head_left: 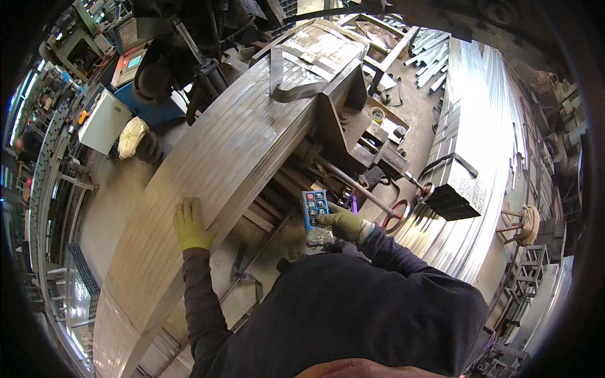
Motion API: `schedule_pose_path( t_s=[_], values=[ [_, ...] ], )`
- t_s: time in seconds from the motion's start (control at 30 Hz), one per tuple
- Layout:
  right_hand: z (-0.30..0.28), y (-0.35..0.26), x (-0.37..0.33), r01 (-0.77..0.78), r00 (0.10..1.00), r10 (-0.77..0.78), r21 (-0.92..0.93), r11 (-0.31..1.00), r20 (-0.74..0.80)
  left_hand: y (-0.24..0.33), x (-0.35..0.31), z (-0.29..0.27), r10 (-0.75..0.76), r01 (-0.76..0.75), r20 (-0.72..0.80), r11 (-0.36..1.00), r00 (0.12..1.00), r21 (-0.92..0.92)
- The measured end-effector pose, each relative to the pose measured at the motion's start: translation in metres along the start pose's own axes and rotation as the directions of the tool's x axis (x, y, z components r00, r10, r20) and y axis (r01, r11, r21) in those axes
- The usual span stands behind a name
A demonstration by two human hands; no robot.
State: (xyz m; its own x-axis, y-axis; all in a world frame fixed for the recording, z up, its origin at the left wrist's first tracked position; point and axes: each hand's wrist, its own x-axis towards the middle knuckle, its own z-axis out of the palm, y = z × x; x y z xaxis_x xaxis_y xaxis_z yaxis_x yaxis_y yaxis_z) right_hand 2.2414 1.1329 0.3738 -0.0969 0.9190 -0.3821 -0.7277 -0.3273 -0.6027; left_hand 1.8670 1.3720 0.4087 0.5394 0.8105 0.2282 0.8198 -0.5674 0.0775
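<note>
Clock directions are taken from the centre of the view, 12 o'clock being away from the person. The handset (pixel 313 211), a flat rectangular unit with a blue face and square keys, is located near the centre. The right hand (pixel 343 225), in a yellow-green glove, grips it from 4 o'clock, fingers closed around it, thumb over the face. The left hand (pixel 192 227), gloved alike, lies at 8 o'clock on the tube stack (pixel 214 138); its fingers are extended and grasp nothing. The stack consists of long, straight-sided, dull grey metal lengths laid side by side.

A limp black strap (pixel 296 94) crosses the stack at 12 o'clock. A red-rimmed handwheel (pixel 397 215) stands at 3 o'clock; shiny metal bars (pixel 485 126) extend at 2 o'clock. A white cabinet (pixel 106 121) stands at 10 o'clock. The dark-clothed torso (pixel 353 309) obstructs the view at 6 o'clock.
</note>
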Motion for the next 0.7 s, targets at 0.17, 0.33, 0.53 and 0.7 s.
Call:
schedule_pose_path(
  t_s=[0.17,0.33,0.53,0.7],
  values=[
    [0.007,0.013,0.002,0.0,1.0,0.0,-0.002,1.0,0.012,0.005,0.006,0.003,-0.007,0.007,0.004,1.0,1.0,-0.007],
    [0.008,0.023,-0.003,0.009,1.0,-0.01,-0.02,1.0,-0.027,0.008,0.01,0.008,-0.021,0.02,0.023,0.999,1.0,0.025],
    [0.012,0.029,-0.007,0.013,1.0,-0.013,0.026,1.0,0.011,0.011,0.018,0.015,-0.006,0.006,-0.003,1.0,1.0,0.029],
    [0.014,0.033,-0.009,0.014,0.999,-0.013,0.021,1.0,-0.042,0.012,0.028,0.021,0.029,-0.027,-0.038,0.998,0.999,0.049]
  ],
)
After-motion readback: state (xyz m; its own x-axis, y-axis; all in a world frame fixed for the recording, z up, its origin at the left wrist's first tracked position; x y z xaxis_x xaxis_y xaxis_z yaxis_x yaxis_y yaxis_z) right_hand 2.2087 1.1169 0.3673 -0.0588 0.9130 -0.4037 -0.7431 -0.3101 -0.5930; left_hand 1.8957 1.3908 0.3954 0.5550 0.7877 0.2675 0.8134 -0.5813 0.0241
